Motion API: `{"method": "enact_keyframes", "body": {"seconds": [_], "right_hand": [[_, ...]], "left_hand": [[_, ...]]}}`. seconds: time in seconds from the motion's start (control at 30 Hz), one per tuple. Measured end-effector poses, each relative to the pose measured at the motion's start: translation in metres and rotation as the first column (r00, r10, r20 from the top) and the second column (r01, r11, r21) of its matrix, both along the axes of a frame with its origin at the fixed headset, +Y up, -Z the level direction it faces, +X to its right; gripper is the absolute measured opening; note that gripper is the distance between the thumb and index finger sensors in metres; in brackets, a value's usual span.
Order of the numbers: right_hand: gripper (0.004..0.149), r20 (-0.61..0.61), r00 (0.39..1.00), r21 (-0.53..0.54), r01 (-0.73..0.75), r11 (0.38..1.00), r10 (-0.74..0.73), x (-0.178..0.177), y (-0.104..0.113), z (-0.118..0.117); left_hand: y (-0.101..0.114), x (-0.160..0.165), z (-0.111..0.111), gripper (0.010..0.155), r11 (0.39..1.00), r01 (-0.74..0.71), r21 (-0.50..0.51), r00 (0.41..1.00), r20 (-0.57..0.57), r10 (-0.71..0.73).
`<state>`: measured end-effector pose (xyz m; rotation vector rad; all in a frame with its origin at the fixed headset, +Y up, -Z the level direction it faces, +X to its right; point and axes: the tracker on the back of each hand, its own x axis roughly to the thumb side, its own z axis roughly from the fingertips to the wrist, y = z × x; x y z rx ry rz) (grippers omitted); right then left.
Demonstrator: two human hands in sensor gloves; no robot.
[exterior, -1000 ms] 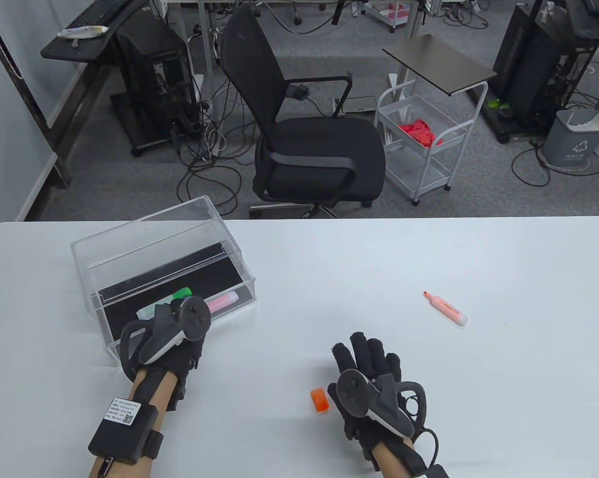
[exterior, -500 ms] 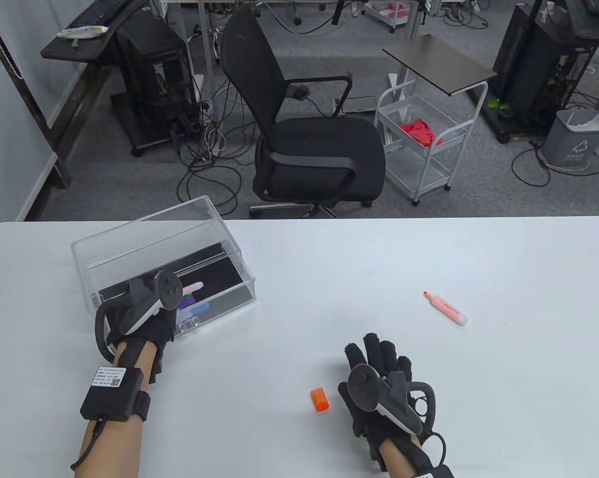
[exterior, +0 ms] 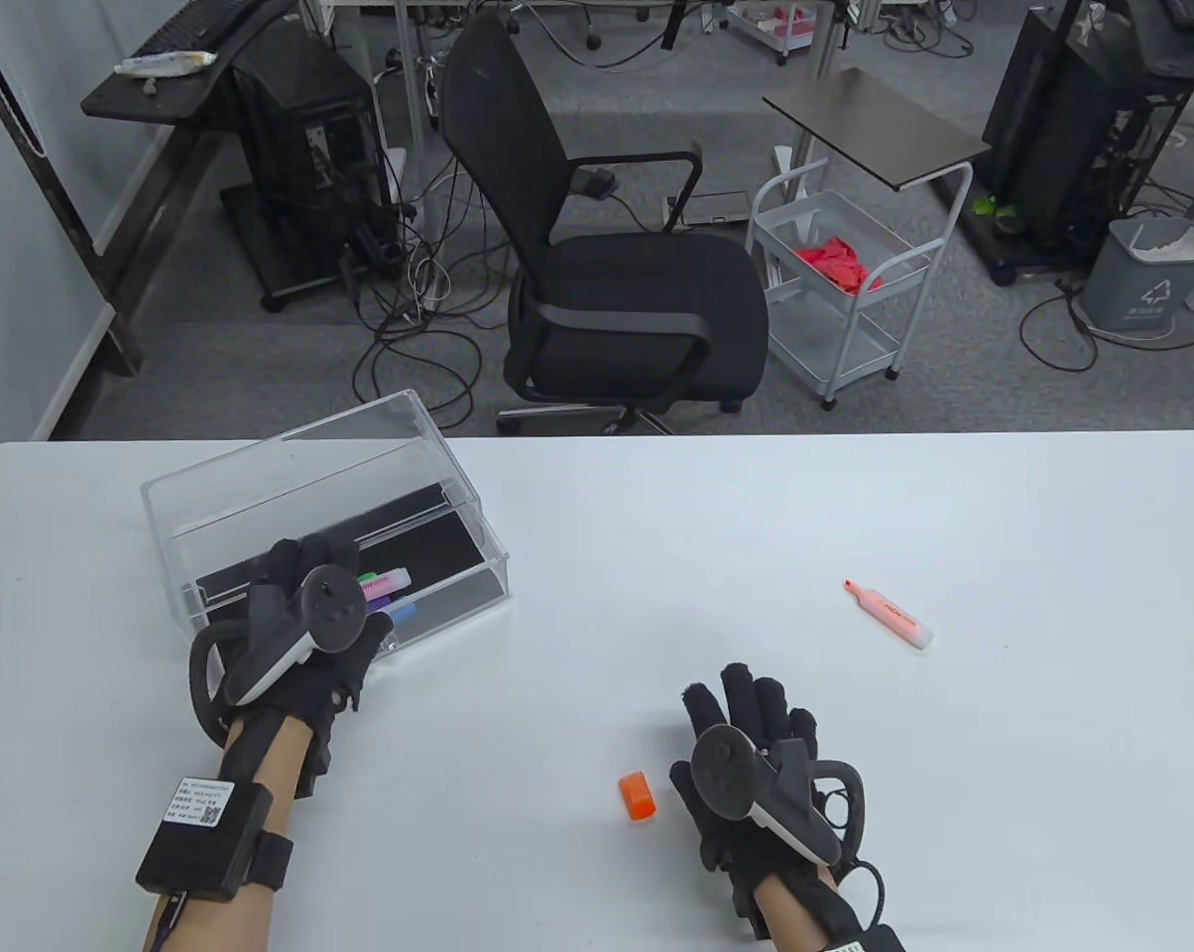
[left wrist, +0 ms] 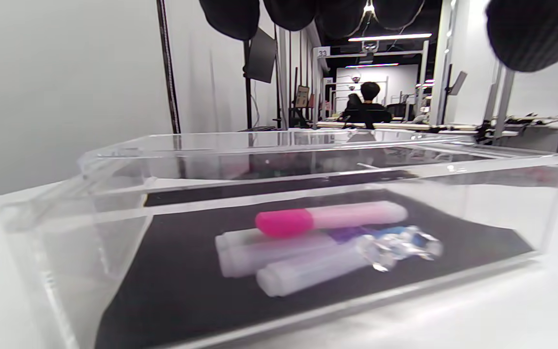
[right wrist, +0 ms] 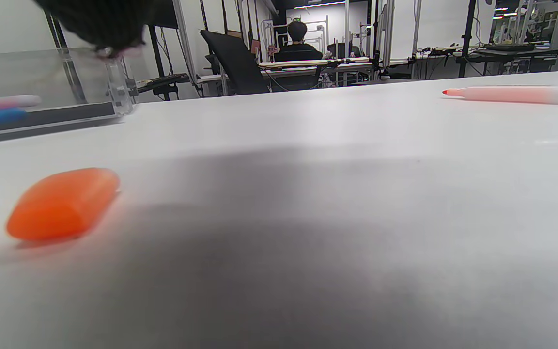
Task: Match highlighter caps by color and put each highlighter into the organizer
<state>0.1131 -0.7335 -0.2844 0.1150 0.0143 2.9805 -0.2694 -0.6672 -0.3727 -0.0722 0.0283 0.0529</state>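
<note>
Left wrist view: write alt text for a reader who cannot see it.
A clear acrylic organizer on a white table holds three capped highlighters: a pink one lying across two pale ones. Gloved fingertips hang in from the top edge.

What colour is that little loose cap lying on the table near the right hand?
The cap is orange, clearest in the right wrist view.
</note>
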Motion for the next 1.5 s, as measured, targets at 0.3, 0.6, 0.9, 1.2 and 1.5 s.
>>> {"method": "enact_keyframes", "body": {"seconds": [0.3,0.6,0.9,1.2,1.5], "right_hand": [[0.073,-0.003,1.0,-0.021,0.012,1.0,-0.012,-0.001,-0.001,0.0],[0.073,-0.019,1.0,-0.053,0.009,0.999,-0.01,-0.004,-0.008,-0.002],[0.072,-0.035,0.999,-0.063,0.006,0.998,-0.008,-0.007,-0.008,-0.003],[0.072,-0.009,1.0,-0.052,0.001,0.999,-0.002,-0.006,-0.007,-0.004],[0.072,0.094,0.996,0.032,0.001,1.0,-0.004,0.016,0.009,-0.022]], "left_hand": [[0.004,0.025,0.047,0.086,0.999,-0.041,0.019,0.996,0.075,0.039],[0.004,0.033,0.084,0.086,0.996,-0.085,0.038,0.994,0.078,0.082],[-0.027,0.04,0.096,0.086,0.996,-0.09,-0.007,0.993,0.071,0.09],[-0.048,0.041,0.106,0.086,0.999,-0.033,-0.005,0.998,0.059,0.034],[-0.056,0.047,0.108,0.087,0.996,0.088,-0.016,0.995,0.057,-0.087]]}}
